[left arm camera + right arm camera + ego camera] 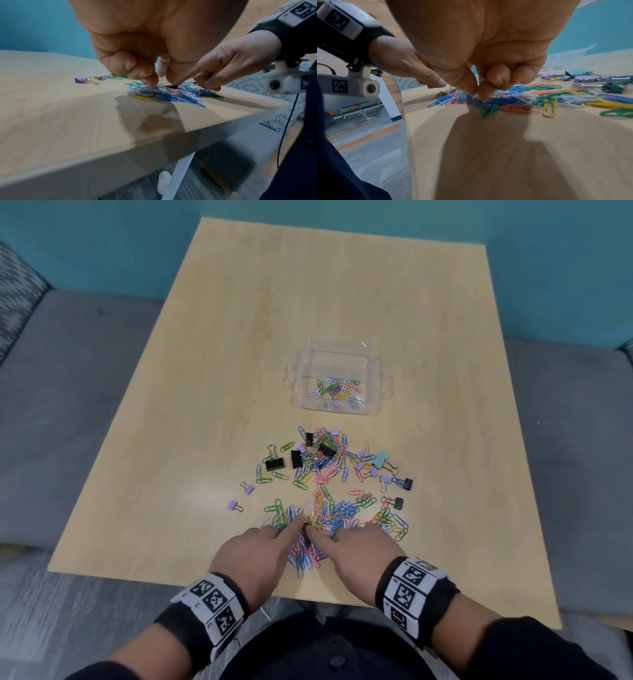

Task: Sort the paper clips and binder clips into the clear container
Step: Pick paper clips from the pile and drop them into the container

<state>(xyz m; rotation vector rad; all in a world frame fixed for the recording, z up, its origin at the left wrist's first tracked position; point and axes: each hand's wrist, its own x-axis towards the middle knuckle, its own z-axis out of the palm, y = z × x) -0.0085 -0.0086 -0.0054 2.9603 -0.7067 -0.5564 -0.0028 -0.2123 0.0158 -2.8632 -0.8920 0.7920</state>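
Nearest the table's front edge, the person's left hand [255,556] and right hand [359,553] are both down in the closest heap of paper clips [325,522]. The left forefinger is stretched out onto the heap with the other fingers curled under; whether it pinches anything I cannot tell. On the right hand the thumb and forefinger come together at the top of the heap, apparently nipping a clip or a few, the remaining fingers tucked in.

This looks like the gathering step: pulling clips out of the tangle before carrying them over. The next move calls for a firm pinch on a small bunch, a lift clear of the heap without dragging linked clips along, then a reach forward over the second heap.

That further heap mixes paper clips with binder clips [275,463]; I count roughly a dozen and a half of those, black, lilac and one pale blue, some scattered at the edges. Loose paper clips are far too many to count.

Beyond, well apart from the hands, stands the one clear container [337,352], holding perhaps two dozen paper clips and no binder clips that I can see.
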